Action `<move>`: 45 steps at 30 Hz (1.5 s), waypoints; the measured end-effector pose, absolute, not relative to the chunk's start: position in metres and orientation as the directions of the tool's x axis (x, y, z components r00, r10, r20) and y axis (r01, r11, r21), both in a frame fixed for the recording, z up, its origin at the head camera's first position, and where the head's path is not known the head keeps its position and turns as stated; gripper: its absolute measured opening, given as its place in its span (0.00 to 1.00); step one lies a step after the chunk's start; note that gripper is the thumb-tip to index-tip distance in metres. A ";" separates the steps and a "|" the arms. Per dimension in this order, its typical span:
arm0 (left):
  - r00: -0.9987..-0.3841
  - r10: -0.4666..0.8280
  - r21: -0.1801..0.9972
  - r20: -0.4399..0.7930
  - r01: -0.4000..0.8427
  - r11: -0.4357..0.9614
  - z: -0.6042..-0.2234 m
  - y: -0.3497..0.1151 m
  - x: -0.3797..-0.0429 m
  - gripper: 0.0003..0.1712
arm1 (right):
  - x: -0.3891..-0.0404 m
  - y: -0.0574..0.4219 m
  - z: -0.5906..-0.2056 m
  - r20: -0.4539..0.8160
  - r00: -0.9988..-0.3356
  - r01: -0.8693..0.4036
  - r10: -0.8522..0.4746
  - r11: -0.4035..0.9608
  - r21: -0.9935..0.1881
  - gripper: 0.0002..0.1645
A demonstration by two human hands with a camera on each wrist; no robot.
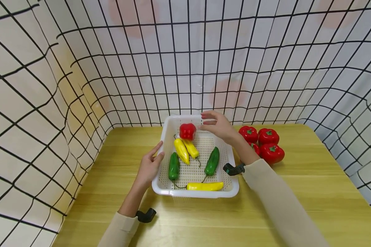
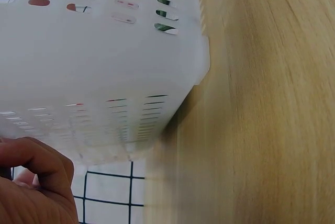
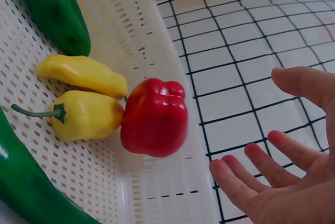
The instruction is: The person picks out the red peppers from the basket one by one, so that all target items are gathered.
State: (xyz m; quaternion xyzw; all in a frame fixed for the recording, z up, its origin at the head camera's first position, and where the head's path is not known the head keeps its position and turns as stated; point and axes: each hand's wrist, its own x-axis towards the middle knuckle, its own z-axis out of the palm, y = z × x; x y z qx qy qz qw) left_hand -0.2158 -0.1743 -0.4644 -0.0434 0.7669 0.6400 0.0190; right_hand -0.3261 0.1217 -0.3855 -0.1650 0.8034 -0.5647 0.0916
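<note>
A white perforated plastic basket [image 1: 196,194] holds a red bell pepper [image 1: 187,131], yellow peppers [image 1: 181,151] and green peppers [image 1: 212,162]. At the basket's left side, my left hand [image 1: 149,167] holds the rim, its thumb at the edge; in the left wrist view the bent fingers [image 2: 39,164] show beside the outer wall. My right hand [image 1: 217,126] hovers over the back right part of the basket. Its fingers are spread and relaxed, with nothing in them, as the right wrist view shows. The red pepper lies at the back wall, against the yellow ones.
Several red bell peppers [image 1: 268,137] sit in a group on the wooden table [image 1: 309,192], right of the basket and partly behind my right forearm. A black wire grid [image 1: 188,73] backed by pale cloth stands behind the table and along both sides.
</note>
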 end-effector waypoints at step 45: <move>-0.996 -0.032 0.985 -0.087 -0.090 0.149 -0.466 -0.176 -0.217 0.28 | -0.356 0.070 -0.436 -0.155 -0.940 -0.052 -0.305 0.575 -0.817 0.42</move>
